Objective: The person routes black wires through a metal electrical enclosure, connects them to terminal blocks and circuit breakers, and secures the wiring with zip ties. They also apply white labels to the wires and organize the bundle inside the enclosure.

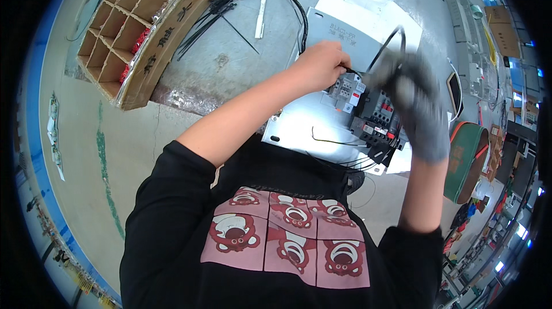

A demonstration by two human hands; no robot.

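My left hand, bare, is closed at the top of a grey electrical component; whatever its fingertips pinch is hidden. That component is on a metal mounting plate. My right hand wears a grey glove and is smeared by motion, so its fingers cannot be read. A black cable arches up beside the glove. Just below the right hand is a black contactor-like device with red parts and several black wires. A thin loose wire lies over the plate's lower part.
A cardboard box with compartments, some holding red pieces, stands at the far left. Black cable ties and a white marker lie on the grey table. White paper is beyond the plate, and a green case is at the right.
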